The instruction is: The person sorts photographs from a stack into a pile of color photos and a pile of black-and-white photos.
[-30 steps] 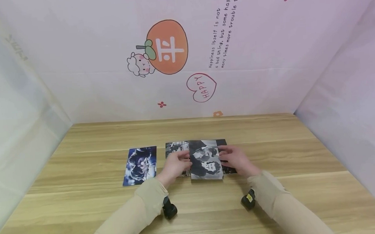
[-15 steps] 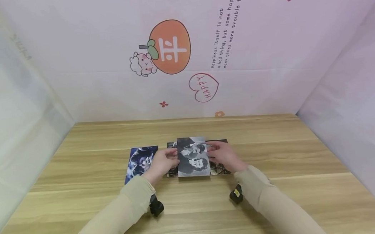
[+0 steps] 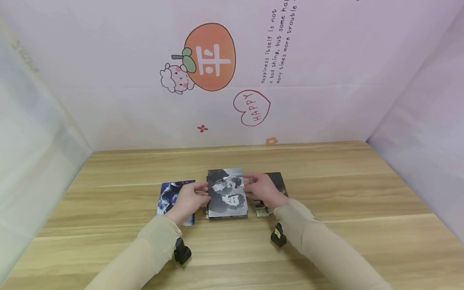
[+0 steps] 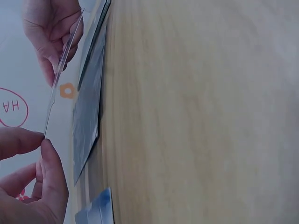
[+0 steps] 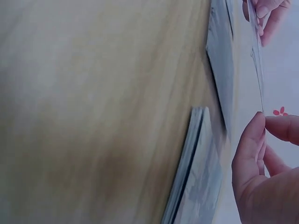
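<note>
A black-and-white photo card (image 3: 226,193) showing two people is raised off the table between my hands. My left hand (image 3: 187,200) pinches its left edge between thumb and finger. At the right edge my right hand (image 3: 264,190) pinches it in the same way; both wrist views show the card edge-on. Beneath it lies another card (image 4: 88,114), mostly covered in the head view. A stack of cards (image 5: 198,172) with a dark top print lies to the right, partly behind my right hand. The blue photo card (image 3: 168,195) on the left is partly hidden by my left hand.
The cards lie on a wood-grain table (image 3: 239,268). A white printed cloth (image 3: 314,113) hangs behind its far edge, and white cloth walls stand at both sides. A small black camera (image 3: 182,252) is strapped at each wrist.
Both hands have moved left together with the black-and-white photo card, from over the right-hand stack to over the middle card. More of the right stack shows; the left hand now covers part of the blue card.
</note>
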A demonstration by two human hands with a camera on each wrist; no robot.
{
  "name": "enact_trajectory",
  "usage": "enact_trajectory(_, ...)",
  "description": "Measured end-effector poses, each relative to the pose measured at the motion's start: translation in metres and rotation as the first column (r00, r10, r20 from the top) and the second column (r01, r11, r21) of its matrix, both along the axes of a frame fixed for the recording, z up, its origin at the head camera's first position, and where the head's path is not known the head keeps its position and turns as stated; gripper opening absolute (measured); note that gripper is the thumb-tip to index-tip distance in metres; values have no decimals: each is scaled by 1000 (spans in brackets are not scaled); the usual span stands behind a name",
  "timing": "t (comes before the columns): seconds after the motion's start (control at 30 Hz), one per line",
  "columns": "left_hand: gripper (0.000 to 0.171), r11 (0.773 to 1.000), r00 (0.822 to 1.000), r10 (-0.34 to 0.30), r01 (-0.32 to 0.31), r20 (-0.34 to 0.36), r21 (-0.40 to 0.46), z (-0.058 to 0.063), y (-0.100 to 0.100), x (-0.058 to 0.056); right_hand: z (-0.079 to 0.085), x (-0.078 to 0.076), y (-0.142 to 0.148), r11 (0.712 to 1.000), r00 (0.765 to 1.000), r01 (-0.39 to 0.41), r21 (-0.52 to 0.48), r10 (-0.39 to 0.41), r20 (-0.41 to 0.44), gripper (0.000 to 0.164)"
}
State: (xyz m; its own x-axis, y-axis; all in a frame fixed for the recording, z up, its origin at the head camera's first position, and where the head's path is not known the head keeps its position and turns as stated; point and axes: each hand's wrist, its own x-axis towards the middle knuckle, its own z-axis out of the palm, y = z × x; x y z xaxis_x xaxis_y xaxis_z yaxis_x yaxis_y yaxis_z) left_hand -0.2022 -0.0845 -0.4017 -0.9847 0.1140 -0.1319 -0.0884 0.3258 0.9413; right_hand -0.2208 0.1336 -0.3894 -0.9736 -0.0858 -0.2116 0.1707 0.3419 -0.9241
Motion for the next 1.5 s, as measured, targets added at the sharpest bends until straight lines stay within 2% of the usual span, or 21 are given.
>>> enact_trajectory(0.2,51,998,1000,-28,28,-11,-52,0,-7,-4,-5,-5,-7,1000,1000,-22,10,22,14,45)
enact_trajectory(0.43,50,996,999,-49,50,17,-80,-2,-13,-6,-5,-9,-12,999,998,-36,7,36,44,47)
enact_trajectory(0.67,50,995,997,-58,62,49,-72,-2,-12,-7,-4,-9,-12,999,997,-45,10,44,60,45)
enact_trajectory(0.9,48,993,994,-95,99,61,-59,-1,-11,-7,-3,-8,-9,998,995,-44,32,42,86,44)
enact_trajectory(1.27,49,993,994,-82,87,71,-77,-1,-13,-5,-4,-6,-8,998,996,-45,46,41,77,44)
enact_trajectory(1.5,48,992,997,-74,77,28,-99,1,-15,-5,0,-4,-3,998,997,-45,40,42,58,46)
